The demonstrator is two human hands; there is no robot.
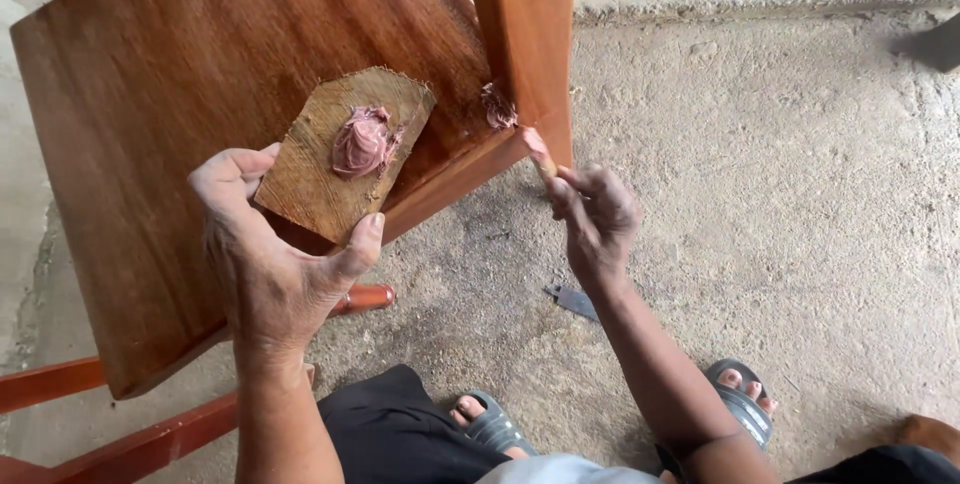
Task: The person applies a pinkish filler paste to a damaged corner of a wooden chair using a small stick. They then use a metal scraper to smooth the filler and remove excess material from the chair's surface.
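Filling step, I judge — my left hand [268, 266] grips the scrap board [340, 156] w/ pinkish putty [362, 142], frame centre; right hand [594, 216] pinches a small spreader [540, 152] at the chair leg [528, 44] joint. Next: press filler into that seam.

Putty board [335, 169] (left hand [270, 264])

Your left hand [270, 264] and right hand [598, 224] are bare: no gloves, no rings, no watch. Both forearms are uncovered to the bottom edge of the view, no sleeve showing. You wear dark, near-black trousers or shorts [400, 434], with a pale grey fold of cloth [560, 470] over the lap. On your feet, grey open-toed slip-on sandals: left sandal [492, 426], right sandal [742, 406], toes exposed.
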